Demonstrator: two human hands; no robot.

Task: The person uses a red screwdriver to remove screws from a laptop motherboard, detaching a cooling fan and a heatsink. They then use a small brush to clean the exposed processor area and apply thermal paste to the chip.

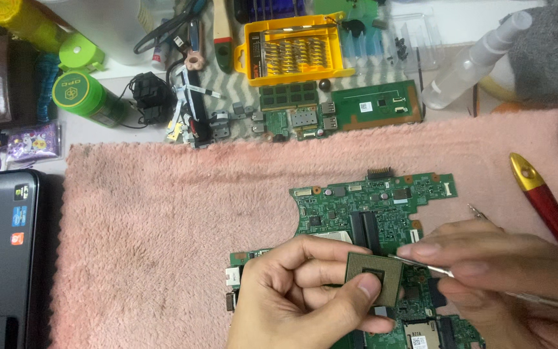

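Green motherboard (376,207): lower part hidden by both hands
Left hand (292,300): fingers pinch square processor chip (374,276)
Right hand (492,278): fingers grip thin metal tool (421,264) — handle cut off at frame edge

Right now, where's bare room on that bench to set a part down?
Free: pink towel left of the motherboard, up to the laptop; also the strip between the motherboard and the red-handled tool. Crowded: the back edge around the yellow bit case, and where left hand and right hand work.
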